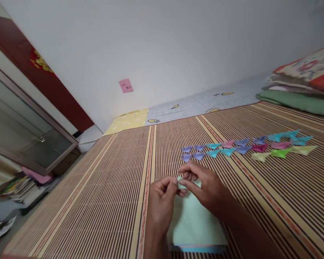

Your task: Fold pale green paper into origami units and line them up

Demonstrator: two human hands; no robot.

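Between my two hands is a small folded piece of pale green paper [180, 184], mostly covered by the fingers. My left hand [163, 196] pinches its left side between thumb and fingers. From the right, my right hand [202, 181] grips it with the thumb in front and the fingers curled behind. Under both hands lies a stack of paper sheets [196, 223], pale green on top with blue and pink edges showing at the front. Beyond the hands, two rows of small folded paper shapes [227, 151] in purple, blue, pink, green and yellow rest on the mat.
A striped bamboo mat [110, 187] covers the bed. Folded bedding [294, 100] and a patterned pillow [310, 68] are piled at the far right. A pink note [126, 85] sticks to the wall. On the left are a glass-doored cabinet [24, 122] and stacked books [20, 187].
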